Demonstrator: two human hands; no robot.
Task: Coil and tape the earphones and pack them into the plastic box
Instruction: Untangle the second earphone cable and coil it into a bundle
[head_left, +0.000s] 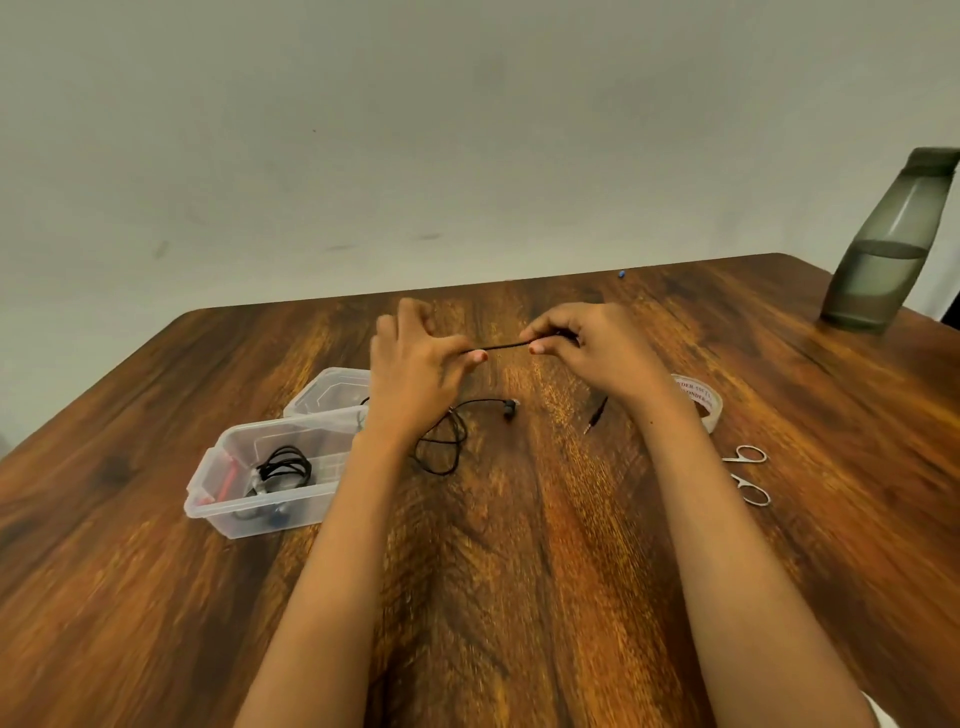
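Note:
A black earphone cable (504, 345) is stretched taut between my two hands above the table. My left hand (415, 369) pinches one end with thumb and forefinger, the other fingers spread. My right hand (587, 348) pinches the other end. The rest of the cable lies in a loose loop (441, 441) under my left wrist, with an earbud (509, 410) beside it. The jack plug (595, 415) lies under my right wrist. The open clear plastic box (208, 488) at the left holds a coiled black earphone set (285, 467).
The box's clear lid (327, 389) lies behind the box. A roll of clear tape (701, 400) sits right of my right wrist, small scissors (748, 473) nearer. A grey water bottle (883, 244) stands at the far right corner. A wall runs behind the table's far edge.

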